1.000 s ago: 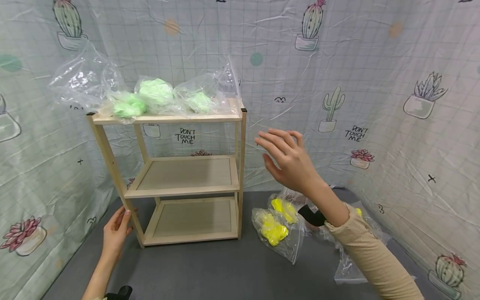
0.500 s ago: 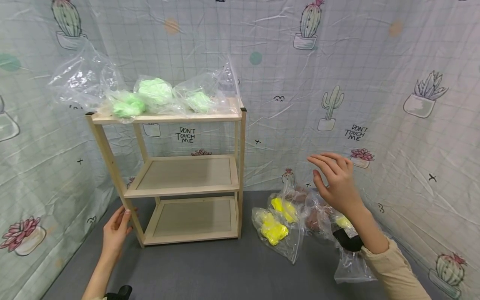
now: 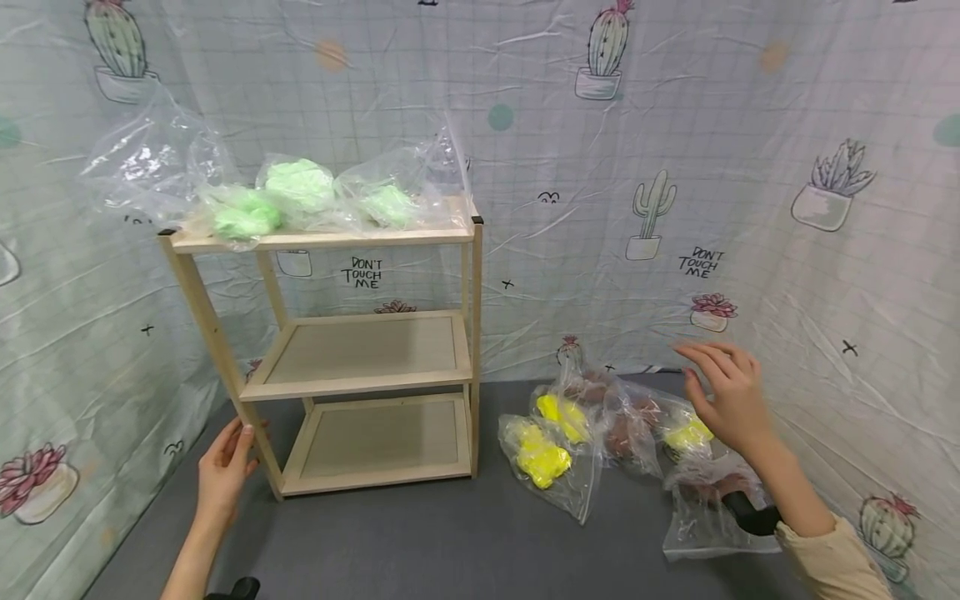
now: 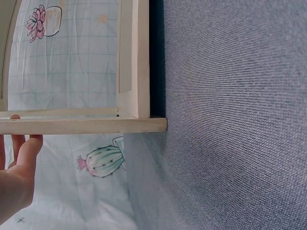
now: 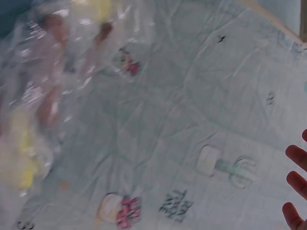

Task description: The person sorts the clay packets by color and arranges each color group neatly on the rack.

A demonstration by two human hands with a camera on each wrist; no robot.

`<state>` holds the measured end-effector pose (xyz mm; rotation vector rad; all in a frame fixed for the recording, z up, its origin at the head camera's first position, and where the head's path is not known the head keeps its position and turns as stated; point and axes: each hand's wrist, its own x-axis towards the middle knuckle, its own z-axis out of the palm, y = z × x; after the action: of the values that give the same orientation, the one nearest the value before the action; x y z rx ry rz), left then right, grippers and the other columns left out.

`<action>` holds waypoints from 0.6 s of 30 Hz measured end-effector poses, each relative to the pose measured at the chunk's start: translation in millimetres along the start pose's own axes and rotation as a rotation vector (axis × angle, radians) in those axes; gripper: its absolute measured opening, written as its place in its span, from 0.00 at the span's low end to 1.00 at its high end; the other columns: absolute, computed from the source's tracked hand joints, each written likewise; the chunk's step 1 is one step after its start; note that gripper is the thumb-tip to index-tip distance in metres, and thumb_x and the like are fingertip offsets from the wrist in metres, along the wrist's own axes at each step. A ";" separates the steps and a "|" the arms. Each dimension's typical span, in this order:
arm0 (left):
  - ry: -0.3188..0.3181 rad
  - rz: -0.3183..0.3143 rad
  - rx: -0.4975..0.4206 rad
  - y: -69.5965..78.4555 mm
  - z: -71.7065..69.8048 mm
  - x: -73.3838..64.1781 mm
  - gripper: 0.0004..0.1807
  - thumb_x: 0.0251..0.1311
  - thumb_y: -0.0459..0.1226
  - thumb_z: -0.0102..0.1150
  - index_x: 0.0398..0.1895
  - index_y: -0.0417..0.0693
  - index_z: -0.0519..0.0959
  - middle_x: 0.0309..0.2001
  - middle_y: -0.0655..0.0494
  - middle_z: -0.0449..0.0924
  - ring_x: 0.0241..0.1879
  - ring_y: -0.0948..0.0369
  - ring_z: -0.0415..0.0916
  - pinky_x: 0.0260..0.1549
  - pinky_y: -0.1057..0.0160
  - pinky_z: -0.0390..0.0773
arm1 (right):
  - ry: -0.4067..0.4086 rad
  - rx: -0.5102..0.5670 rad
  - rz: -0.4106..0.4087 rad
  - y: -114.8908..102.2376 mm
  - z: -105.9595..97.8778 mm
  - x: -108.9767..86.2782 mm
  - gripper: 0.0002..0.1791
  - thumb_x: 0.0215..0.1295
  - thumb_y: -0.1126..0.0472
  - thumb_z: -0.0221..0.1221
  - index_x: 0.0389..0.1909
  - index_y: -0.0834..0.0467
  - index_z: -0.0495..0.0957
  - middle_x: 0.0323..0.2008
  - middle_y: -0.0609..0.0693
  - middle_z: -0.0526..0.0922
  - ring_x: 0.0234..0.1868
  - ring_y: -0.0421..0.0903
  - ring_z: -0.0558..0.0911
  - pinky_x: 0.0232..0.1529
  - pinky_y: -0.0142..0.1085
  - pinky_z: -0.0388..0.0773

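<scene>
Currently pinching the rack [image 3: 356, 385] by its left post [image 3: 213, 335] with the left hand [image 3: 223, 471], hovering above the bags [image 3: 630, 437] at right with right-hand [image 3: 731, 400] fingers [image 5: 298, 155] loosely spread; could snag several together, given overlapping plastic.

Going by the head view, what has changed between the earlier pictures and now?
The right hand has moved right and down, away from beside the rack toward the bags on the table. It took hold of nothing and let go of nothing. The left hand still grips the left post; the green bags stay on top.
</scene>
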<state>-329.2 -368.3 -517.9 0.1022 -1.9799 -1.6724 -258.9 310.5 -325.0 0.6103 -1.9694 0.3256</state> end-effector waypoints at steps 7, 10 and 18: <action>-0.001 -0.010 -0.009 2.2 -1.7 -1.8 0.24 0.62 0.48 0.47 0.62 0.58 0.64 0.50 0.66 0.76 0.45 0.75 0.73 0.28 0.79 0.69 | -0.071 -0.051 0.021 20.7 -6.4 -31.6 0.24 0.68 0.49 0.39 0.40 0.64 0.77 0.37 0.61 0.78 0.43 0.58 0.69 0.40 0.55 0.58; -0.005 -0.014 -0.016 2.6 -2.3 -2.2 0.25 0.62 0.48 0.47 0.62 0.58 0.63 0.49 0.67 0.75 0.45 0.76 0.73 0.28 0.79 0.69 | -0.113 -0.089 -0.006 27.8 -11.1 -45.3 0.29 0.68 0.45 0.34 0.40 0.63 0.77 0.36 0.60 0.78 0.41 0.58 0.69 0.37 0.54 0.58; -0.024 -0.017 -0.025 0.5 -1.5 -0.3 0.25 0.62 0.47 0.47 0.63 0.58 0.63 0.50 0.67 0.75 0.45 0.77 0.73 0.28 0.79 0.69 | -0.258 -0.187 -0.085 36.9 -18.8 -76.4 0.36 0.67 0.39 0.26 0.40 0.59 0.77 0.34 0.56 0.79 0.38 0.55 0.71 0.30 0.51 0.62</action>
<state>-328.2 -369.4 -517.4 0.0901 -1.9802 -1.7167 -237.0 371.3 -383.0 0.6370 -2.1819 0.0085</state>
